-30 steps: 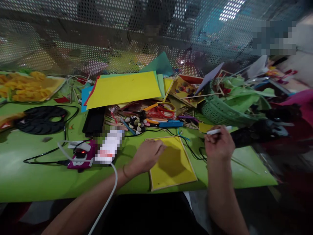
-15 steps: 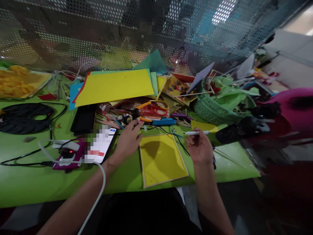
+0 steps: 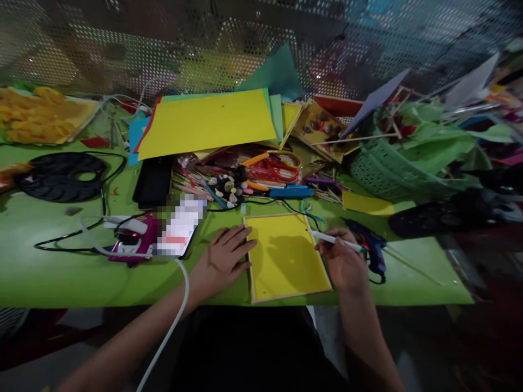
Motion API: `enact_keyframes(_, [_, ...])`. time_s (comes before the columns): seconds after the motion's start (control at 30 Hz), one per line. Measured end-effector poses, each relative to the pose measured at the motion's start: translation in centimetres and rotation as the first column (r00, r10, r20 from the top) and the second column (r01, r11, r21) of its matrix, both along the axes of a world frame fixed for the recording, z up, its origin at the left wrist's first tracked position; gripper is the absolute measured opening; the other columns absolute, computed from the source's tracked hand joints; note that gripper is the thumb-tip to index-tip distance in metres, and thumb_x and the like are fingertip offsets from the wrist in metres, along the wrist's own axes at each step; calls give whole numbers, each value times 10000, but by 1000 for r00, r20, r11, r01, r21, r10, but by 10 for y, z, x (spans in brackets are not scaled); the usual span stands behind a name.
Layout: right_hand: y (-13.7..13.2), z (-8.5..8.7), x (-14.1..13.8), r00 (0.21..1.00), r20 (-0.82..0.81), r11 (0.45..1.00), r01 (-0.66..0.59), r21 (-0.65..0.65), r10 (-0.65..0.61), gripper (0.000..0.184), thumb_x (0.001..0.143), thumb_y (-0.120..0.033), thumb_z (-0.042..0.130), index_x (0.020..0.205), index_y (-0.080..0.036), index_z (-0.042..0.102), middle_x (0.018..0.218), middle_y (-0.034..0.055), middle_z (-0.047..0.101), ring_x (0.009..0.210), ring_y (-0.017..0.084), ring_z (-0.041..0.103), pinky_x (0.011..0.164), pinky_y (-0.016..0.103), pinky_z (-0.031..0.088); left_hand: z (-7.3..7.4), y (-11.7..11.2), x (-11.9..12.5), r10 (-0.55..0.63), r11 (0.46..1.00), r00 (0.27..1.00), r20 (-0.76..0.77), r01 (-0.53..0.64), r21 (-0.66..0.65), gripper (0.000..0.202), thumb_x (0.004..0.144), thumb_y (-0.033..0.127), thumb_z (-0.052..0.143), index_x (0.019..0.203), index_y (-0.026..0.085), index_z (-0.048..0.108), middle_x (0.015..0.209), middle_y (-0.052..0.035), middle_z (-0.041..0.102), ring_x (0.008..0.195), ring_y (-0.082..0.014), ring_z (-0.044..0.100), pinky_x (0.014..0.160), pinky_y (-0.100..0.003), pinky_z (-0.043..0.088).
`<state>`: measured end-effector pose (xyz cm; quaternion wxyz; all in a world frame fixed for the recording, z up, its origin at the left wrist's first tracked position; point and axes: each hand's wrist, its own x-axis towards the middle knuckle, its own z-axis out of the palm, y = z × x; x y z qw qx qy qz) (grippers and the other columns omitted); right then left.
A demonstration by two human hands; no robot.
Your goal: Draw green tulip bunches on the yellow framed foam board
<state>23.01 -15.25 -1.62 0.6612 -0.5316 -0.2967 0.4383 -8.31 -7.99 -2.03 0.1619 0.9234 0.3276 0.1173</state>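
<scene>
A yellow sheet edged with thin wooden sticks (image 3: 292, 272) lies on the green table in front of me. My left hand (image 3: 223, 261) rests flat at its left edge, fingers spread, the fingertips over the border. In my right hand (image 3: 347, 264) is a white marker (image 3: 337, 240), pinched between thumb and fingers. The marker's dark tip points left, over the upper right part of the yellow sheet. Just right of that hand lies a dark blue glue gun (image 3: 373, 250) with a stick beside it.
A phone (image 3: 183, 226) and a purple power strip (image 3: 137, 239) with cables lie at left. Behind are pebbles (image 3: 226, 188), orange-handled scissors (image 3: 265, 166), a blue cutter (image 3: 292, 192) and stacked coloured paper (image 3: 208, 122). A green basket (image 3: 379, 169) stands at back right.
My left hand has moved from the pebbles down to the sheet's left edge. My right hand has brought the marker to the sheet, tilting it. The whole view has shifted.
</scene>
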Motion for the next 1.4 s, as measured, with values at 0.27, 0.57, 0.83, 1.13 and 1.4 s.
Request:
enact_keyframes(0.27, [3,-5,-4,994,109,1000,-16,-9,17,243,842,-456,778,952,-240,799,831,49,767,628,181,631,657,344,563,10,-24,8,-174,984,985,-13,173,-49,535,1004,445,616,1509,294,528,1680,-49,431,1571,-273,380,1271,-551,301])
enact_keyframes(0.57, [0,-9,-1,994,110,1000,8,9,-9,234,819,-424,811,952,-232,803,839,31,785,618,161,636,679,315,566,3,-44,-1,-124,986,978,169,140,-88,323,1003,366,616,1294,235,665,1494,-80,638,1504,-252,460,1270,-521,272])
enact_keyframes(0.83, [-2,-9,1,991,129,999,-26,31,22,218,856,-439,791,965,-250,798,852,35,790,622,160,643,684,332,591,18,-42,24,-226,972,973,47,229,-59,161,1011,235,566,960,242,718,975,-4,734,1039,-196,623,1141,-443,381])
enact_keyframes(1.13, [-3,-8,2,996,73,999,-44,30,42,231,851,-425,796,967,-225,806,857,28,787,620,136,648,695,289,577,27,-44,44,-298,953,943,-148,303,13,180,998,160,528,910,196,681,946,-42,723,994,-220,622,1137,-463,380])
enact_keyframes(1.4, [-5,-9,4,998,42,998,-44,37,42,236,837,-430,809,950,-223,818,834,30,783,624,140,647,691,287,577,65,-49,-8,-201,846,954,221,283,-452,135,919,107,574,892,227,629,861,24,694,869,-135,623,935,-304,458])
